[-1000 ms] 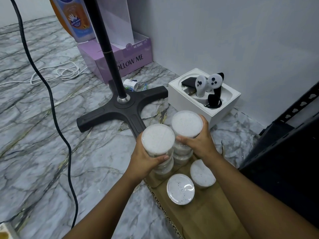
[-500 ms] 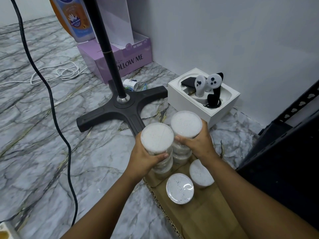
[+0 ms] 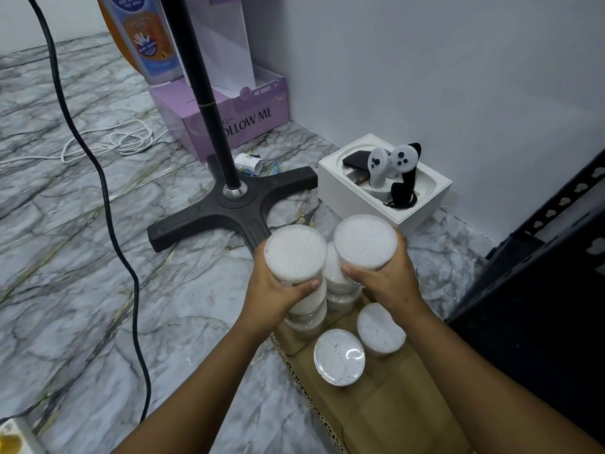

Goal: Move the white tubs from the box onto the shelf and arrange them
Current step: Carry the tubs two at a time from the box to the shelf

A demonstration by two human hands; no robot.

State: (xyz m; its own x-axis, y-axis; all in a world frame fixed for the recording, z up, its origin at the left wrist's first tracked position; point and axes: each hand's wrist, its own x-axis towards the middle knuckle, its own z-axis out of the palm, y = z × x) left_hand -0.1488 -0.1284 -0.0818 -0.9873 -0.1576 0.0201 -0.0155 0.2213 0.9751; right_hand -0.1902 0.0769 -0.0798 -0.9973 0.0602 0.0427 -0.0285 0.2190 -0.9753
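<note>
My left hand (image 3: 274, 294) grips a stack of white tubs, its top lid (image 3: 295, 252) facing me. My right hand (image 3: 383, 279) grips a second stack with its top lid (image 3: 365, 241) beside the first. Both stacks reach down to the far end of the flattened cardboard box (image 3: 389, 407) on the floor; whether they touch it I cannot tell. Two more white tubs lie on the cardboard nearer me, one with a shiny clear lid (image 3: 339, 357) and one tilted (image 3: 379, 329). The black shelf (image 3: 543, 290) stands at the right edge.
A black stand with a cross-shaped base (image 3: 235, 208) rises just beyond the tubs. A white box holding two controllers (image 3: 384, 185) sits by the wall. A purple box (image 3: 226, 116) stands farther back. A black cable (image 3: 108, 204) and a white cord (image 3: 108, 142) cross the marble floor at left.
Both hands and their stacks have shifted very slightly; the left stack sits a touch higher. Nothing was taken or let go.
</note>
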